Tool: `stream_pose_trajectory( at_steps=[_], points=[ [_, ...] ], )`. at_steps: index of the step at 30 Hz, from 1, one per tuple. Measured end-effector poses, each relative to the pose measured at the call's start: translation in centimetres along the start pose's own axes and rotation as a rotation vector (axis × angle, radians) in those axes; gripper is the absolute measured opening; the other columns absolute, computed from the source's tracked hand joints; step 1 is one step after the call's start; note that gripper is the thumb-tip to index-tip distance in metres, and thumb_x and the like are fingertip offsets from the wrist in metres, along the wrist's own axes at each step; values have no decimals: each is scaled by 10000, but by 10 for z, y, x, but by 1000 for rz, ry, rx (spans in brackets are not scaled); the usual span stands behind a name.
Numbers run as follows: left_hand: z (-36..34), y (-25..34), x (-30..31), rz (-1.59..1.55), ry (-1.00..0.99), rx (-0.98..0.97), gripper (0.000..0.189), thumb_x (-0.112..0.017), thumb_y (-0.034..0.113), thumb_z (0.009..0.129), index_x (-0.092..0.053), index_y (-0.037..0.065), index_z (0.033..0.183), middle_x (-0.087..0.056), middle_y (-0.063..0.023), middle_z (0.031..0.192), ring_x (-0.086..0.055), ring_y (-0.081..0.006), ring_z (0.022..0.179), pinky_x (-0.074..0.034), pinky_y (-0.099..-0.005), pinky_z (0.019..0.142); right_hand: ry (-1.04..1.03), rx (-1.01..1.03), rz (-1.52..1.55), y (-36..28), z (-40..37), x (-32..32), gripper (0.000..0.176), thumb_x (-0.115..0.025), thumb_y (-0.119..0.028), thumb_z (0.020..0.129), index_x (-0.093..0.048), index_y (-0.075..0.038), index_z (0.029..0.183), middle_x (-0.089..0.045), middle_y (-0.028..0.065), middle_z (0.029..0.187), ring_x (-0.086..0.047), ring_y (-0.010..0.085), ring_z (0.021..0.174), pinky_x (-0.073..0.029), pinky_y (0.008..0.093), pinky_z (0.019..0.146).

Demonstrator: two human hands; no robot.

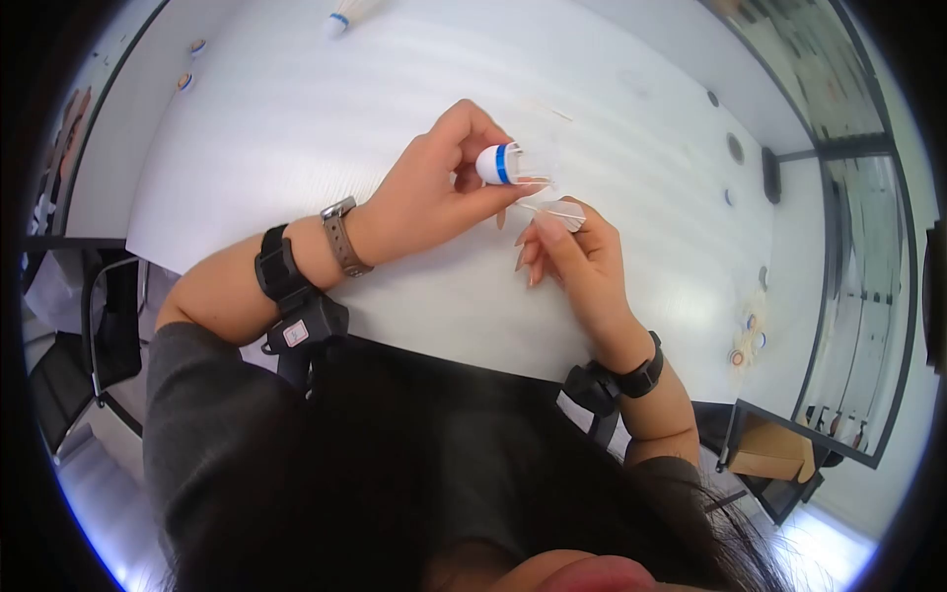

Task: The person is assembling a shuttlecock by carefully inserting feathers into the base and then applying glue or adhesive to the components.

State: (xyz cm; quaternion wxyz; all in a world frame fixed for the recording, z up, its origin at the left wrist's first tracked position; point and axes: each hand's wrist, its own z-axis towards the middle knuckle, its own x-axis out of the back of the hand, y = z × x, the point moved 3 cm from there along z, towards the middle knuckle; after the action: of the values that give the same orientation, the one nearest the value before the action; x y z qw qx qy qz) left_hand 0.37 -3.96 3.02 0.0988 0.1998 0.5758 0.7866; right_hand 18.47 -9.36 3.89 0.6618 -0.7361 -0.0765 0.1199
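Observation:
My left hand (434, 178) is closed around a shuttlecock (491, 166), its white rounded base with a blue band pointing left and its thin feather shafts pointing right. Just below and to the right, my right hand (582, 257) pinches a single white feather (564, 211) between thumb and fingers. The feather's thin quill points left, toward my left hand and close under the shuttlecock's shafts. Both hands are held over the white table (414, 296).
Another shuttlecock (340, 22) lies at the table's far edge. Two small blue-banded pieces (185, 83) sit at the far left. Several shuttlecock parts (750, 324) lie at the right, and a thin stray quill (560, 114) lies beyond my hands. A cardboard box (767, 452) stands lower right.

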Motion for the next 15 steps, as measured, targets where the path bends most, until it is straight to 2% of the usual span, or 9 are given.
stream_pose_trajectory(
  at_steps=[2,6,10,13,15],
  points=[
    [1,1,-2,-12,-19,-12,350,-759,85,876,-468,56,1069,-624,-2,868,-547,-29,733,-433,-187,609,29,-21,-20,1,0,-5,183,-641,-176,981,-643,6,957,-645,38,806,-611,73,696,-477,217,563],
    [0,1,-2,-51,-47,62,347,-758,93,879,-466,59,1065,-630,-8,878,-553,-32,701,-433,-187,592,40,-32,-121,5,1,-1,212,-597,-188,1008,-645,8,942,-656,42,804,-600,73,661,-473,216,563],
    [0,0,-1,-61,-38,20,317,-736,100,898,-472,58,1069,-632,-27,899,-565,-43,707,-440,-192,593,138,74,-105,0,-1,-2,243,-579,-175,1013,-666,9,880,-656,43,756,-577,78,587,-452,222,548],
    [2,5,0,-76,-37,-28,273,-695,130,934,-477,51,1079,-630,-41,914,-574,-56,718,-459,-212,610,149,206,-326,-7,-1,6,252,-598,-149,995,-686,9,820,-652,51,710,-573,83,577,-425,226,537],
    [2,1,1,-74,-53,-25,246,-663,154,960,-480,45,1083,-630,-48,923,-578,-66,727,-478,-231,627,229,301,-377,-12,-4,10,234,-605,-98,970,-694,10,782,-652,64,679,-578,103,572,-414,237,531]
  ],
)
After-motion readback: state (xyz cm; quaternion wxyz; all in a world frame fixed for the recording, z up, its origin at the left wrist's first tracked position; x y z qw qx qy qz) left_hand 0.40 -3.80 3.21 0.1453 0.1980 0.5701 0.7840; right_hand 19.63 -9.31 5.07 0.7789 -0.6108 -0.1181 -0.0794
